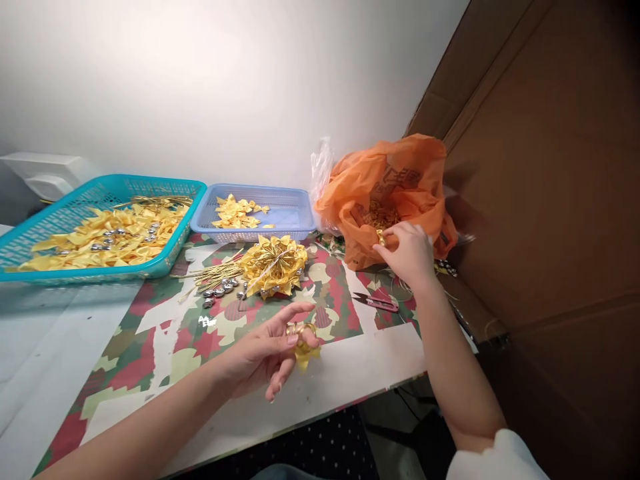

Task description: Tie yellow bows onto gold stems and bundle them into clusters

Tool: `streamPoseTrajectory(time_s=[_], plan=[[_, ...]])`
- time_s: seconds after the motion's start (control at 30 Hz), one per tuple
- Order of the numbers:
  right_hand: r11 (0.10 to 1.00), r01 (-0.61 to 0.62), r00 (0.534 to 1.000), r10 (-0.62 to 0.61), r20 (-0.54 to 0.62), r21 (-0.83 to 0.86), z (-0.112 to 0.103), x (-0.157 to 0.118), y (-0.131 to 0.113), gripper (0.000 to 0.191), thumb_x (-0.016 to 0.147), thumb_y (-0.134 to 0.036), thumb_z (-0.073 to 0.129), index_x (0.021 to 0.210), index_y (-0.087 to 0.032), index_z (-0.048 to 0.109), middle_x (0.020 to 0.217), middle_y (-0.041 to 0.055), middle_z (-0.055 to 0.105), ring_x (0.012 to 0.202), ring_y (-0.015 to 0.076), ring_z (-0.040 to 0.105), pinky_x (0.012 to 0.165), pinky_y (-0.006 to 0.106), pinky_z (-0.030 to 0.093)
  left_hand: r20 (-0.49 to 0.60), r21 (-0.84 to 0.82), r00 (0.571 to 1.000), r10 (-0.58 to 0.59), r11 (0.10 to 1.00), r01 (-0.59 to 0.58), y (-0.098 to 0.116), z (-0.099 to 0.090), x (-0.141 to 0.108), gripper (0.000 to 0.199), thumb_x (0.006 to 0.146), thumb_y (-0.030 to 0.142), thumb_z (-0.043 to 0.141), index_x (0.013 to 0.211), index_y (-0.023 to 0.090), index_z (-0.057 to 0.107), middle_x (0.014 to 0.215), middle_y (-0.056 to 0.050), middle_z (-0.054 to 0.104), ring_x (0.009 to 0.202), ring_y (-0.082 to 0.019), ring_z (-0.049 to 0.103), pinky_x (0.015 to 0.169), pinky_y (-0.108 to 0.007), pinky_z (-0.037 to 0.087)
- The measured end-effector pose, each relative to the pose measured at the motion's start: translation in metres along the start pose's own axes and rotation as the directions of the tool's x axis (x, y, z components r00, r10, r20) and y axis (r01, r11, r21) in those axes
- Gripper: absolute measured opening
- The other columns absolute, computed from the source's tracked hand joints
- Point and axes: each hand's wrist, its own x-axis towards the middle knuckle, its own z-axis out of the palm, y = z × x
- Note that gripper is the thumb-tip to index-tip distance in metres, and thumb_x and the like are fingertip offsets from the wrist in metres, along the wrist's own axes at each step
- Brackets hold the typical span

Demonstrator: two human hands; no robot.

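Yellow ribbon piece (307, 355) w/ gold wire is in L hand (273, 353), thumb + fingers pinched on it, over table (350, 363). R hand (407, 250) pinches small gold bit (381, 237) at orange bag (350, 190).

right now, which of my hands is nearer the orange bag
Right: your right hand is at the front of the orange bag, pinching a gold piece. Your left hand is farther left and closer to you, over the table.

Teal basket (165, 265) of yellow pieces left; blue basket (306, 230) upper center; orange bag (350, 180) upper right, right hand (410, 253) at its opening.
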Motion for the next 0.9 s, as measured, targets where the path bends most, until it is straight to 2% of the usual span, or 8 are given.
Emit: streamPoseTrajectory(time_s=[0.07, 0.13, 0.27, 0.37, 0.43, 0.53, 0.6, 0.9], plan=[[0.999, -0.042, 0.999, 0.042, -0.005, 0.031, 0.003, -0.001, 0.004, 0.013, 0.078, -0.028, 0.067, 0.071, -0.018, 0.063, 0.083, 0.0088, 0.068, 0.088, 0.0273, 0.060, 0.082, 0.045, 0.045, 0.016, -0.015, 1.000, 0.018, 1.000, -0.017, 0.001, -0.001, -0.002, 0.035, 0.089, 0.020, 0.063, 0.121, 0.032, 0.055, 0.105, -0.001, 0.066, 0.047, -0.005, 0.062, 0.037, -0.014, 0.053], [0.956, -0.065, 0.998, 0.060, 0.025, 0.285, 0.004, -0.006, -0.002, 0.019, 0.083, -0.032, 0.063, 0.071, -0.018, 0.061, 0.078, 0.0061, 0.067, 0.080, 0.0224, 0.061, 0.077, 0.039, 0.047, 0.003, 0.014, 0.999, 0.042, 0.999, -0.042, 0.003, 0.000, -0.002, 0.038, 0.086, 0.021, 0.068, 0.120, 0.033, 0.058, 0.106, -0.001, 0.065, 0.053, -0.005, 0.063, 0.040, -0.014, 0.055], [0.604, -0.226, 0.964, 0.029, 0.263, 0.764, 0.004, -0.019, -0.037, 0.029, 0.086, -0.046, 0.061, 0.075, -0.020, 0.059, 0.069, 0.0009, 0.063, 0.066, 0.0140, 0.059, 0.065, 0.028, 0.051, -0.118, 0.137, 0.988, 0.100, 0.987, -0.084, 0.005, 0.007, 0.000, 0.049, 0.079, 0.028, 0.077, 0.125, 0.029, 0.060, 0.117, -0.007, 0.059, 0.073, -0.011, 0.066, 0.054, -0.021, 0.061], [0.351, -0.393, 0.879, -0.126, 0.459, 0.850, 0.012, -0.030, -0.065, 0.034, 0.084, -0.052, 0.062, 0.073, -0.021, 0.056, 0.062, -0.0027, 0.056, 0.054, 0.0101, 0.052, 0.054, 0.024, 0.048, -0.213, 0.212, 0.968, 0.131, 0.973, -0.085, 0.004, 0.012, 0.004, 0.054, 0.080, 0.033, 0.076, 0.129, 0.027, 0.057, 0.120, -0.010, 0.059, 0.078, -0.014, 0.067, 0.059, -0.026, 0.062], [0.244, -0.490, 0.802, -0.250, 0.542, 0.837, 0.022, -0.038, -0.080, 0.035, 0.084, -0.052, 0.063, 0.072, -0.020, 0.055, 0.062, -0.0038, 0.053, 0.051, 0.0084, 0.049, 0.048, 0.022, 0.045, -0.255, 0.231, 0.956, 0.148, 0.969, -0.089, 0.003, 0.014, 0.006, 0.055, 0.081, 0.037, 0.075, 0.130, 0.026, 0.054, 0.110, -0.009, 0.063, 0.074, -0.014, 0.067, 0.058, -0.027, 0.061], [0.176, -0.572, 0.717, -0.366, 0.593, 0.801, 0.035, -0.049, -0.094, 0.034, 0.085, -0.049, 0.064, 0.071, -0.019, 0.055, 0.059, -0.0049, 0.051, 0.048, 0.0075, 0.048, 0.045, 0.020, 0.041, -0.272, 0.240, 0.945, 0.182, 0.964, -0.116, 0.001, 0.012, 0.008, 0.049, 0.084, 0.042, 0.071, 0.125, 0.023, 0.054, 0.083, -0.003, 0.065, 0.064, -0.013, 0.065, 0.054, -0.025, 0.057], [0.159, -0.594, 0.699, -0.384, 0.604, 0.788, 0.040, -0.053, -0.098, 0.034, 0.085, -0.048, 0.064, 0.069, -0.019, 0.054, 0.058, -0.0051, 0.050, 0.047, 0.0071, 0.046, 0.044, 0.020, 0.039, -0.283, 0.257, 0.937, 0.207, 0.957, -0.134, 0.000, 0.011, 0.009, 0.039, 0.085, 0.042, 0.069, 0.116, 0.021, 0.057, 0.075, 0.000, 0.063, 0.062, -0.013, 0.065, 0.054, -0.024, 0.056], [0.138, -0.515, 0.745, -0.416, 0.522, 0.846, 0.036, -0.066, -0.092, 0.030, 0.087, -0.045, 0.062, 0.073, -0.019, 0.057, 0.056, -0.0036, 0.054, 0.047, 0.0073, 0.041, 0.045, 0.022, 0.033, -0.311, 0.378, 0.904, 0.294, 0.911, -0.166, -0.001, 0.011, 0.010, 0.022, 0.084, 0.035, 0.071, 0.093, 0.018, 0.060, 0.078, 0.001, 0.063, 0.063, -0.010, 0.063, 0.058, -0.025, 0.058]])
